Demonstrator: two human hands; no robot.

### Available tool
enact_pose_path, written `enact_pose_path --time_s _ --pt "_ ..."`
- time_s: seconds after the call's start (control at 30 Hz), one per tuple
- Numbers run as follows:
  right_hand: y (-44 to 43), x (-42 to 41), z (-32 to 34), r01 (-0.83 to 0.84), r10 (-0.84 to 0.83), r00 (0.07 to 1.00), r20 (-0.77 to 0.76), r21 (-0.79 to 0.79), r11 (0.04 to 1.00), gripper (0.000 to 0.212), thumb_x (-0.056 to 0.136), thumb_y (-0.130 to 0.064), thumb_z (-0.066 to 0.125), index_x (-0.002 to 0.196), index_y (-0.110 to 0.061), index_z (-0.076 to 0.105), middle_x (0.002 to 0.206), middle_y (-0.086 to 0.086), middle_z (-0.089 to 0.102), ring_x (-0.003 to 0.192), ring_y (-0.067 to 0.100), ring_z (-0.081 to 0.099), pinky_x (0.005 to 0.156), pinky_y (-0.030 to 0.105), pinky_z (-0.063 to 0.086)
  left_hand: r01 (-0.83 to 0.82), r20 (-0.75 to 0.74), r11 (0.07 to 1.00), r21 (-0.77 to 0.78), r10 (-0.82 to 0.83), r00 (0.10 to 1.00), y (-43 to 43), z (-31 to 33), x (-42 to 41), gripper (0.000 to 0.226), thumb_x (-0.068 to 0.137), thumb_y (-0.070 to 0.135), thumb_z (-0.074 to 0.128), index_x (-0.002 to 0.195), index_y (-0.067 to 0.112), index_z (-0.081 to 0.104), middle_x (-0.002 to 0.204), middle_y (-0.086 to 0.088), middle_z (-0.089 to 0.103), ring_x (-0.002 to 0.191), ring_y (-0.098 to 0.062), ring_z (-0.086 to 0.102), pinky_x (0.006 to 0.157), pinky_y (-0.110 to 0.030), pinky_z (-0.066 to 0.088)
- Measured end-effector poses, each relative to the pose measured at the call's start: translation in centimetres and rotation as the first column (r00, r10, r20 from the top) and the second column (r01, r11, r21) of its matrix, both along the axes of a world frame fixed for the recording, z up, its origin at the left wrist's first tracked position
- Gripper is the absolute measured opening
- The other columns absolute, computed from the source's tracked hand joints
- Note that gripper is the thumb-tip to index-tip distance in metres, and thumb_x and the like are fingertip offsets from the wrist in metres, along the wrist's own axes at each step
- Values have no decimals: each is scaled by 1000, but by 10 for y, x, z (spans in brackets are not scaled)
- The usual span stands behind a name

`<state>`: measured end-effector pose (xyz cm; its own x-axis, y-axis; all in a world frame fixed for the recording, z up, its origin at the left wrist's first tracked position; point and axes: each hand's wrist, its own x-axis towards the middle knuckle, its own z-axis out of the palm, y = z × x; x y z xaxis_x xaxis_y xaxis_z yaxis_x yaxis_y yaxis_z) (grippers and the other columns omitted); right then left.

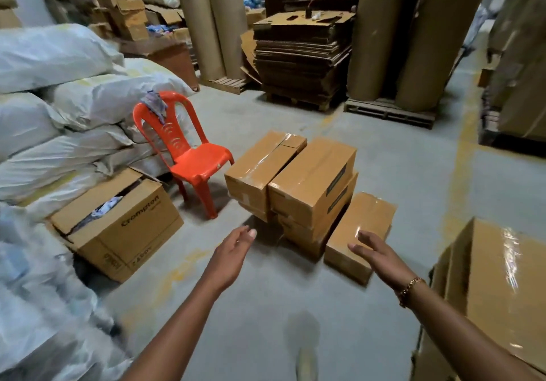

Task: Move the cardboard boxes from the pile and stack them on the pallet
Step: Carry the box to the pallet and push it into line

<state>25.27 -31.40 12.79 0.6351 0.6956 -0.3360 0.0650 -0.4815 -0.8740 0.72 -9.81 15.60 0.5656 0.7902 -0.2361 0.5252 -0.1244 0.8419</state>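
Observation:
A pile of taped cardboard boxes (310, 179) sits on the concrete floor in the middle of the view, stacked two high in two rows. One lower box (369, 218) lies alone at its right side. My left hand (233, 250) reaches forward with relaxed fingers, empty, short of the pile's near left corner. My right hand (381, 259) stretches out with fingers straight, over the near end of the low box, holding nothing. More taped boxes (502, 280) stand stacked at the right edge; what they rest on is hidden.
An orange plastic chair (189, 156) stands left of the pile. An open box with rags (118, 224) and stacked white sacks (59, 114) fill the left. Flat cardboard on a pallet (301, 55) and brown paper rolls (428, 40) stand behind. My foot (305, 360) is on bare floor.

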Motion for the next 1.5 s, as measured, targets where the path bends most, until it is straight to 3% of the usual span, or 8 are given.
enact_pose_path --time_s 0.27,0.63,0.93,1.13,1.23,1.3,1.4,1.5 --pt "115 114 -45 90 -93 994 -65 -48 995 66 96 -42 62 152 -18 36 155 2 42 142 19 39 107 30 33 144 -36 987 -66 -146 989 134 -39 140 72 89 73 41 148 32 46 153 5 46 137 -17 45 103 -30 35" --pt "243 227 -94 115 -157 968 -194 -209 971 64 98 -39 60 152 -15 36 155 5 41 141 22 40 105 29 32 177 -179 959 -221 -218 959 268 -84 309 55 101 60 42 146 29 45 151 -1 48 137 -25 44 109 -40 36" --pt "340 276 -173 231 -345 892 -293 -363 903 68 95 -45 63 151 -14 39 141 4 52 125 21 49 105 35 38 241 -263 913 -329 -334 905 381 -164 401 63 101 61 43 152 24 41 155 -1 44 139 -23 43 109 -37 35" --pt "400 299 -234 338 -527 781 -334 -483 808 67 98 -35 62 152 -8 34 151 9 44 136 27 43 105 33 33 270 -348 883 -385 -409 844 450 -239 460 61 102 52 49 152 17 42 156 -5 42 142 -24 39 116 -37 31" --pt "417 305 -259 364 -574 734 -363 -504 784 68 93 -37 67 148 -9 39 141 8 52 115 21 50 94 31 36 289 -398 887 -360 -426 812 470 -269 482 17 102 43 54 102 26 59 105 8 57 112 -21 51 89 -30 36" --pt "423 307 -274 379 -610 691 -387 -524 763 70 86 -46 70 142 -14 44 137 7 55 107 20 55 90 34 40 291 -436 889 -355 -432 789 478 -285 491 37 94 51 53 83 16 50 85 1 50 96 -26 54 76 -33 35" --pt "428 312 -295 397 -653 648 -392 -558 729 56 89 -42 67 134 -13 49 117 5 65 94 17 62 83 35 48 314 -470 869 -383 -476 743 485 -305 495 49 100 45 52 121 1 56 120 -17 59 119 -36 56 93 -38 44" --pt "436 317 -302 435 -690 610 -390 -563 703 42 92 -37 66 126 -14 56 116 6 67 97 16 63 72 30 49 283 -496 887 -364 -442 747 487 -311 499 66 99 48 54 150 9 38 144 -18 52 132 -36 49 109 -44 42"
